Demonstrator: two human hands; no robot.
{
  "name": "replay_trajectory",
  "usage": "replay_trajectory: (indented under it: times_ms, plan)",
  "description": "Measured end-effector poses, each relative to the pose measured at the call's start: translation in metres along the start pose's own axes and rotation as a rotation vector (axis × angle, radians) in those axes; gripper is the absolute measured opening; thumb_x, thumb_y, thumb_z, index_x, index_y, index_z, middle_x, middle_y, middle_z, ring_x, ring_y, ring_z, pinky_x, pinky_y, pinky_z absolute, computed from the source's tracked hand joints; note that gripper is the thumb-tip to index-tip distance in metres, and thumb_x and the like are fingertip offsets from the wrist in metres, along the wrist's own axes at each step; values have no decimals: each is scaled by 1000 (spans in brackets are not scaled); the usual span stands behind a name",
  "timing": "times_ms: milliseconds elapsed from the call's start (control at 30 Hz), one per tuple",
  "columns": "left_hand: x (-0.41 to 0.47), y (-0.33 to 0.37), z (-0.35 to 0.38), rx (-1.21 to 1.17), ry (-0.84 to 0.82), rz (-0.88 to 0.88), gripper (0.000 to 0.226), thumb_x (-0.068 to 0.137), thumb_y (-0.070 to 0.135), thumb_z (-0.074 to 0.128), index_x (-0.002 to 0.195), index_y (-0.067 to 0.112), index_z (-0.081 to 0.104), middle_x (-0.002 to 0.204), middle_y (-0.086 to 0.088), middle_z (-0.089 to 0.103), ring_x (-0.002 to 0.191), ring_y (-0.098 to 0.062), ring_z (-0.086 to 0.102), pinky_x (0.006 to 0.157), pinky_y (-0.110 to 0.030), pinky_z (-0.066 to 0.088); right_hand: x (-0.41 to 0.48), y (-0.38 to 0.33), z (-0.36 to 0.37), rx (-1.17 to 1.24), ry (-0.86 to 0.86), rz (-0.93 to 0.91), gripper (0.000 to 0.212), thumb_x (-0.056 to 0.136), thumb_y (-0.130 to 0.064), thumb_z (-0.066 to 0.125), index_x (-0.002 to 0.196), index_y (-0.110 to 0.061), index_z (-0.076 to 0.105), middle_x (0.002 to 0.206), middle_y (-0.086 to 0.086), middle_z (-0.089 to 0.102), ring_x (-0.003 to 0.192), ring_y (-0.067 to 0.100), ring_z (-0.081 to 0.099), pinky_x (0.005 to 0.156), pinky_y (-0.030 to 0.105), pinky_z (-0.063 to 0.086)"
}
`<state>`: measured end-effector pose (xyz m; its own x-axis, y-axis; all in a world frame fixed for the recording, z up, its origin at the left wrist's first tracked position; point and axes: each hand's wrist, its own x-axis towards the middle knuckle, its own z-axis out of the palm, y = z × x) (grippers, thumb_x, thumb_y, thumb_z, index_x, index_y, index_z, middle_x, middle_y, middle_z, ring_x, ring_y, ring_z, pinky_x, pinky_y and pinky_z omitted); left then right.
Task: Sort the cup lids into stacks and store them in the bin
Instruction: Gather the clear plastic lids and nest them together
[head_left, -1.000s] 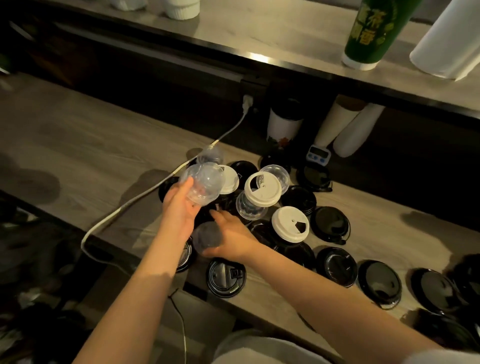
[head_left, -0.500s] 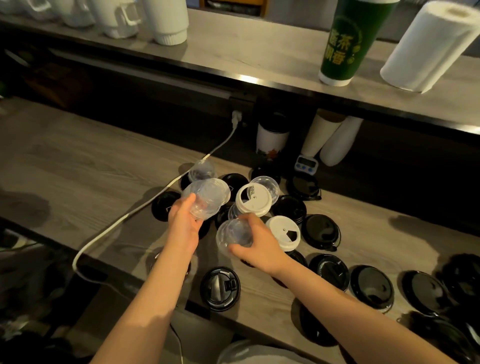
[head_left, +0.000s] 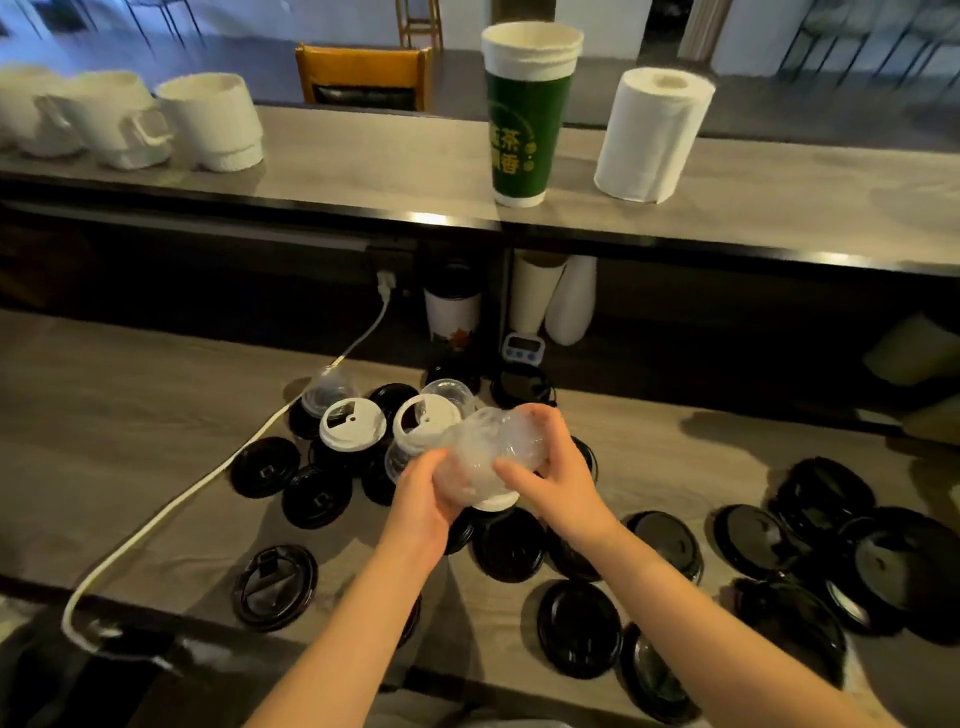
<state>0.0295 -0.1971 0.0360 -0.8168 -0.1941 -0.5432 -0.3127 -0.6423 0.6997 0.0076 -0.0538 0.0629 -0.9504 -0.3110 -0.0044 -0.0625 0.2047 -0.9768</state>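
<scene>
Both hands meet above the middle of the lid pile. The left hand (head_left: 421, 499) cups a cluster of clear dome lids (head_left: 488, 457) from below and the near side, fingers curled round it. The right hand (head_left: 556, 483) grasps the same cluster from the right, thumb across the front and fingers wrapped over the far edge. The cluster is held off the wooden counter (head_left: 130, 415); the edge of a white lid (head_left: 498, 501) shows just beneath it. Blur and glare: cannot count the clear lids or tell whether they are fully nested. Judgement: the step in hand is nesting the clear domes into one stack. To do it well, line the rims up concentric before pressing, then push along the axis with light force, since thin plastic will likely buckle or spring apart. Grip by the rims, not the crowns. Unsorted: a loose clear dome lid (head_left: 324, 392) on the white cable (head_left: 171, 509) at the back, a second clear lid (head_left: 448, 391), two white sip lids (head_left: 353, 428), and many black lids (head_left: 579, 629) spread right and near. No bin in view, so nothing can be said of what is stored. Sorting looks early.
</scene>
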Motion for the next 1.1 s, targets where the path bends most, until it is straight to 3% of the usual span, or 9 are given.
replay_trajectory:
  times_ms: [133, 233, 367, 600, 700, 800, 900, 1000, 1100]
  plan:
    - [-8, -10, 24, 90, -24, 4, 22, 95, 12, 44, 109, 10, 60, 105, -13, 66, 92, -23, 63, 73, -34, 50, -16, 2, -29, 14, 72, -37, 53, 74, -22, 69, 119, -32, 43, 113, -17, 53, 100, -6, 55, 81, 13, 47]
    - [-13, -20, 45, 111, -116, -63, 33, 96, 22, 41, 116, 6, 61, 113, -19, 66, 103, -31, 63, 82, -39, 51, -28, 2, -49, -53, 67, -37, 52, 75, -21, 68, 115, -40, 42, 113, -20, 52, 102, -8, 53, 81, 11, 46]
    - [-24, -34, 79, 129, -197, -150, 45, 98, 40, 36, 115, 8, 62, 110, -17, 69, 107, -30, 63, 91, -41, 48, -44, 8, -84, -90, 94, -11, 55, 78, -19, 73, 115, -43, 39, 114, -20, 51, 101, -15, 51, 79, 5, 43]
    - [-41, -69, 134, 213, -364, -196, 37, 92, 37, 47, 107, 10, 66, 94, -11, 73, 86, -22, 69, 74, -35, 53, -73, 10, -153, -137, 76, 8, 61, 74, -25, 73, 126, -36, 43, 118, -21, 52, 107, -4, 52, 87, 11, 43]
    - [-53, -84, 160, 239, -405, -213, 46, 77, 35, 58, 115, 8, 62, 105, -15, 71, 91, -26, 69, 77, -38, 54, -87, 4, -188, -137, 44, 23, 61, 72, -27, 70, 125, -38, 42, 112, -20, 52, 101, -5, 53, 82, 9, 43]
    - [-62, -98, 191, 281, -458, -222, 56, 76, 35, 64, 125, 9, 56, 118, -17, 65, 107, -32, 63, 88, -42, 51, -100, 2, -219, -136, 92, -2, 61, 75, -24, 71, 127, -34, 41, 111, -31, 50, 106, -6, 51, 85, 8, 42]
    - [-71, -112, 228, 303, -479, -193, 59, 72, 34, 66, 126, 13, 55, 119, -15, 64, 104, -29, 64, 79, -37, 54, -113, 4, -254, -123, 145, 1, 69, 75, -19, 78, 127, -40, 38, 111, -41, 43, 108, -12, 46, 84, 4, 40]
    - [-83, -128, 270, 345, -562, -167, 53, 77, 34, 64, 126, 15, 56, 120, -14, 64, 103, -27, 65, 73, -33, 56, -126, 8, -294, -85, 188, 15, 78, 72, -23, 81, 130, -47, 34, 114, -41, 42, 109, -12, 47, 86, 10, 45]
    - [-99, -146, 314, 325, -642, -166, 32, 90, 30, 52, 114, 13, 65, 114, -13, 67, 99, -24, 66, 75, -33, 55, -139, 10, -330, -4, 266, 9, 79, 66, -23, 81, 129, -43, 37, 117, -30, 49, 110, -8, 51, 86, 16, 48]
